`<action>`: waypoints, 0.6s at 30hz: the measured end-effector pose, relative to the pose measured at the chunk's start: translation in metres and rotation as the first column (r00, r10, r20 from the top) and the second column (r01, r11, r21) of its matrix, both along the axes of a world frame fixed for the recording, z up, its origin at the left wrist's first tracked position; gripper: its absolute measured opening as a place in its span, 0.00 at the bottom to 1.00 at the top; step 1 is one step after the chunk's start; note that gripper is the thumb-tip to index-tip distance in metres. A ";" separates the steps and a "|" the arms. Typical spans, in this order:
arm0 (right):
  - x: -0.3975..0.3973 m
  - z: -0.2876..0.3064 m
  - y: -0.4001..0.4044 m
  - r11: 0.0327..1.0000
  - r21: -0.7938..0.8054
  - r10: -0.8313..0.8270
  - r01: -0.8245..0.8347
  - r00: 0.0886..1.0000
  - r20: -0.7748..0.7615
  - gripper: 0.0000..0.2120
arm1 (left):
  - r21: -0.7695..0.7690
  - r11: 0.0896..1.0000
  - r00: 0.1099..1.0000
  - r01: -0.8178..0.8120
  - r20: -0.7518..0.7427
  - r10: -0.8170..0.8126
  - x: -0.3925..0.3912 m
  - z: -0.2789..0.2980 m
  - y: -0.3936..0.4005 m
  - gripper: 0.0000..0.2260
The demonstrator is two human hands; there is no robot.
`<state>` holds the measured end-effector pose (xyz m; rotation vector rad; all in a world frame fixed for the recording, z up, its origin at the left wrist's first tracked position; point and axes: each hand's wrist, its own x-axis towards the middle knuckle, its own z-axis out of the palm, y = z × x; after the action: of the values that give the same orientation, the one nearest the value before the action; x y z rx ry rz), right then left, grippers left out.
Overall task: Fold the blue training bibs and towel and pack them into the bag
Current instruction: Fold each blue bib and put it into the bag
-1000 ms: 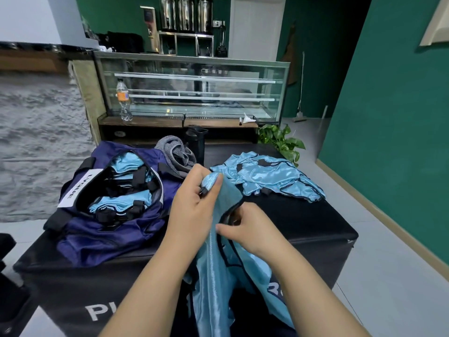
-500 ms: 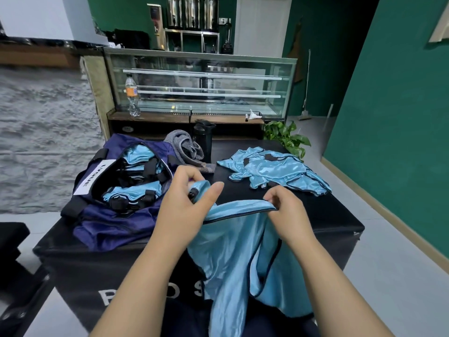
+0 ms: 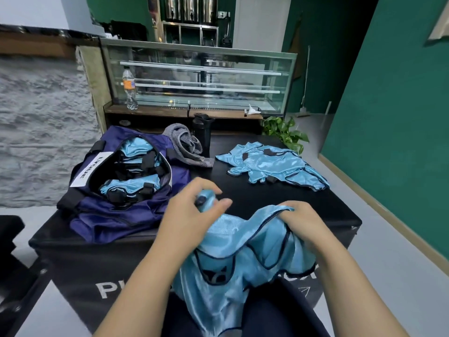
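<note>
1. The left hand (image 3: 187, 210) has its fingers curled round a bunched corner of a shiny blue bib (image 3: 233, 261), so its grip pinches the cloth near the top.
2. The right hand (image 3: 298, 220) has its fingers curled down into the other top edge of the same bib and holds it.
3. The bib is stretched between the two hands. Most of it hangs below them, over the near edge of the black counter (image 3: 267, 198) and down toward the person's lap.
4. Just left of the left hand sits the dark blue bag (image 3: 116, 215), wide open on the counter. Folded blue bibs (image 3: 131, 188) are packed inside it.
5. Behind the bag lies a grey towel (image 3: 184, 147), crumpled, with a black bottle (image 3: 202, 135) standing just beside it.
6. At the far right of the counter, well apart from the hands, is a loose pile of more blue bibs (image 3: 274, 166), not yet folded.
7. Behind the counter is a glass case (image 3: 199, 76) with a clear water bottle (image 3: 130, 88) at its left end, and a green plant (image 3: 285, 132) on the right.
</note>
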<state>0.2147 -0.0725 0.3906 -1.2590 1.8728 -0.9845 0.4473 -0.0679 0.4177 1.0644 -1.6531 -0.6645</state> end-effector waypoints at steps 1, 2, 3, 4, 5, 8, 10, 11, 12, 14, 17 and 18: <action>0.005 0.004 0.000 1.000 0.016 0.010 -0.012 0.996 0.083 0.05 | 0.019 0.997 0.996 0.076 0.045 -0.077 -0.006 -0.002 0.003 0.09; 0.011 0.009 0.000 0.999 0.031 0.030 -0.035 0.987 0.161 0.06 | 0.042 0.987 0.983 0.155 0.096 -0.158 -0.012 -0.004 0.007 0.09; 0.016 0.013 0.000 0.997 0.044 0.052 -0.063 0.974 0.221 0.07 | 0.078 0.972 0.962 0.221 0.145 -0.230 -0.019 -0.007 0.010 0.08; 0.021 0.018 0.001 0.994 0.048 0.077 -0.093 0.962 0.262 0.08 | 0.124 0.957 0.942 0.261 0.184 -0.281 -0.025 -0.010 0.014 0.08; 0.025 0.023 0.001 0.992 0.037 0.107 -0.122 0.952 0.288 0.08 | 0.171 0.946 0.926 0.275 0.217 -0.308 -0.030 -0.013 0.016 0.08; 0.037 0.031 0.000 0.984 -0.025 0.172 -0.175 0.919 0.355 0.09 | 0.247 0.943 0.882 0.222 0.363 -0.302 -0.038 -0.021 0.017 0.12; 0.040 0.036 -0.001 0.981 -0.054 0.191 -0.186 0.886 0.422 0.09 | 0.245 0.950 0.854 0.195 0.433 -0.288 -0.038 -0.024 0.016 0.12; 0.041 0.037 -0.002 0.978 -0.070 0.205 -0.194 0.867 0.455 0.10 | 0.242 0.951 0.853 0.194 0.436 -0.286 -0.037 -0.025 0.016 0.11; 0.042 0.039 -0.002 0.976 -0.086 0.218 -0.202 0.847 0.485 0.11 | 0.245 0.948 0.859 0.205 0.418 -0.294 -0.036 -0.024 0.015 0.10; 0.041 0.041 -0.003 0.979 -0.089 0.203 -0.184 0.830 0.519 0.08 | 0.279 0.927 0.880 0.251 0.334 -0.339 -0.033 -0.019 0.015 0.12; 0.038 0.037 -0.008 0.993 -0.047 0.117 -0.108 0.843 0.525 0.15 | 0.393 0.840 0.920 0.375 -0.043 -0.390 -0.027 -0.007 0.015 0.17; 0.037 0.036 -0.009 0.994 -0.040 0.107 -0.101 0.845 0.524 0.18 | 0.421 0.802 0.906 0.424 -0.202 -0.373 -0.025 -0.003 0.015 0.16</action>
<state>0.2519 -0.0817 0.4269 -0.9552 1.3580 -1.1433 0.4221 -0.0531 0.4150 0.9769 -1.6787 -1.4275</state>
